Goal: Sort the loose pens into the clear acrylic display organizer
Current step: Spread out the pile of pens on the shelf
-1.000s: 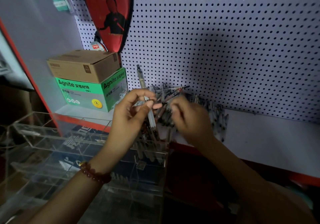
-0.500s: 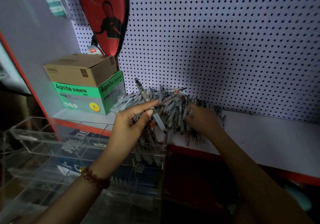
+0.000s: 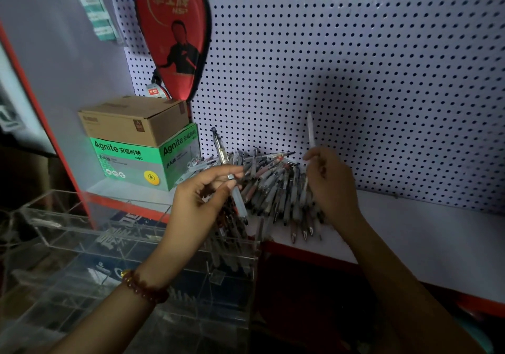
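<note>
Loose pens (image 3: 273, 189) lie heaped on the white shelf (image 3: 426, 233) against the pegboard (image 3: 355, 66), where I have the left hand (image 3: 196, 206) pinching a clear pen (image 3: 222, 159) over the acrylic organizer (image 3: 71, 233), probably to slot it, while the right hand (image 3: 332, 187) pinches a pale pen (image 3: 310, 132) upright, clear of the heap.

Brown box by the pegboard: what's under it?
A green Agnite box, standing on the white shelf. The brown box covers its top, and both are shut, so their contents are hidden.

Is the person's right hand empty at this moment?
No, the right hand holds a pale pen that points up in front of the pegboard.
</note>
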### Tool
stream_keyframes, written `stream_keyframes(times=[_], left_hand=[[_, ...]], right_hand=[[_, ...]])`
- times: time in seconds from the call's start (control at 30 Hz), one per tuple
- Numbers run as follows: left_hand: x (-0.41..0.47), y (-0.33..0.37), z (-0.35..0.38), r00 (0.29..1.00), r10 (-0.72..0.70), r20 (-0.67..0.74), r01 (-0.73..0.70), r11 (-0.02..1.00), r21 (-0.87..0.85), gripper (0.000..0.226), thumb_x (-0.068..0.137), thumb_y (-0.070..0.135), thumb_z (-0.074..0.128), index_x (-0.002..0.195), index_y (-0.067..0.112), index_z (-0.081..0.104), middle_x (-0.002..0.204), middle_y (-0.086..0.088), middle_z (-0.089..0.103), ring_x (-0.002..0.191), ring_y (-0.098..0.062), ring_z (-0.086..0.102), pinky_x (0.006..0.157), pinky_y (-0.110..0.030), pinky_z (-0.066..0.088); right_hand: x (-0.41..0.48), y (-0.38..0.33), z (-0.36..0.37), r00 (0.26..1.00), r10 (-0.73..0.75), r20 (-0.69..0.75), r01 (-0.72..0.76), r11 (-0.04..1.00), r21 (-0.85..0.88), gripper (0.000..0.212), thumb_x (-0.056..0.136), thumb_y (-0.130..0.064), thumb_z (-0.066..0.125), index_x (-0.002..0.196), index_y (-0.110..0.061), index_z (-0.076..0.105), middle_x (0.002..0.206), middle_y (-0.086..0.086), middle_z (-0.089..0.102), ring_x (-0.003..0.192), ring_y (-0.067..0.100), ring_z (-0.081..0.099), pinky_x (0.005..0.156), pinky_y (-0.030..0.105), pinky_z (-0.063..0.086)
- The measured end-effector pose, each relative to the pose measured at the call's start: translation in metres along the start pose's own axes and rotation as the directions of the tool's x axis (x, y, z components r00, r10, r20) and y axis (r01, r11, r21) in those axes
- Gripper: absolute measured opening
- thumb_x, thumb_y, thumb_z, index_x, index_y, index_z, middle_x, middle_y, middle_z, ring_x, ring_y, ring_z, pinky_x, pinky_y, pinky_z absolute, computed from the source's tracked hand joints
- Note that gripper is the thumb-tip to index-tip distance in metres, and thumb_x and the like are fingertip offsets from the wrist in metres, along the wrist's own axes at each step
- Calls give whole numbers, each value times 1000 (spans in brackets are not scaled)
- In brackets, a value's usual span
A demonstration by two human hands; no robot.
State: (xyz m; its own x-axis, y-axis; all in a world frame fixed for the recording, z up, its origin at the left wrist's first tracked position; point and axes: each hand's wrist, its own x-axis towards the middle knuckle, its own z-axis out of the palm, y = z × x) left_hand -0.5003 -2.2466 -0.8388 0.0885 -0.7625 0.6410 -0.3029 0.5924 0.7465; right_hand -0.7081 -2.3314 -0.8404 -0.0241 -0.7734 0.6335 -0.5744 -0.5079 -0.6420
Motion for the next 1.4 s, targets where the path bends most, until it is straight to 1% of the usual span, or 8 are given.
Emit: stream_keyframes(times=[0.1,0.2,0.5,0.7,0.9,1.1,1.23,1.4], left_hand=[[2,4,0,1000,-23,-19,22,999,-49,26,87,-4,59,104,12,68,105,13,70,95,-3,66,84,-12,46],[4,8,0,997,-60,-47,53,989,-140,22,86,7,60,104,14,68,102,12,71,96,-5,67,83,-14,48],[1,10,-1,989,-96,-116,67,970,-233,38,73,18,63,107,1,65,102,6,71,91,-10,68,82,-19,52],[-3,20,-1,996,-67,-55,52,969,-240,39,71,11,66,109,5,65,91,10,73,85,-6,69,78,-17,53],[-7,21,-2,995,86,52,-83,996,-45,16,79,16,70,94,15,75,86,-7,73,76,-16,68,74,-26,55],[-7,22,-6,966,189,175,-224,951,211,24,81,11,69,104,9,73,102,2,72,98,1,65,86,-14,46],[-8,22,-5,964,164,210,-219,937,272,25,79,18,70,103,13,73,90,17,71,83,16,60,74,-6,42],[-6,15,-11,971,112,212,-181,921,344,11,79,37,68,88,32,64,74,6,67,67,-9,64,63,-35,50]], right_hand=[[-9,-32,-7,975,-204,94,172,947,272,15,97,-6,45,94,-17,55,66,-20,53,43,7,33,44,18,29],[-29,-58,1,895,-389,221,290,881,374,14,92,1,49,90,-11,56,73,-8,54,54,7,44,52,16,34],[-58,-75,17,753,-494,435,466,867,177,15,89,-9,51,98,-22,48,80,-8,53,65,4,47,58,21,37],[-50,-73,20,888,-369,273,359,929,87,16,92,-40,38,103,-28,41,59,-1,58,45,8,49,42,27,36],[-38,-86,18,928,-256,272,126,899,419,44,84,-57,51,120,-31,51,78,11,66,72,26,65,66,49,51],[-35,-95,21,965,-213,153,154,932,328,24,90,-44,47,75,-26,50,63,-7,56,57,6,56,55,34,47],[-34,-92,26,973,-163,163,113,954,279,25,90,-33,42,66,-33,36,56,-16,47,51,2,44,51,21,29],[-33,-90,23,929,-242,279,166,948,271,25,92,-37,44,70,-30,34,53,-12,40,48,3,36,50,26,30]])
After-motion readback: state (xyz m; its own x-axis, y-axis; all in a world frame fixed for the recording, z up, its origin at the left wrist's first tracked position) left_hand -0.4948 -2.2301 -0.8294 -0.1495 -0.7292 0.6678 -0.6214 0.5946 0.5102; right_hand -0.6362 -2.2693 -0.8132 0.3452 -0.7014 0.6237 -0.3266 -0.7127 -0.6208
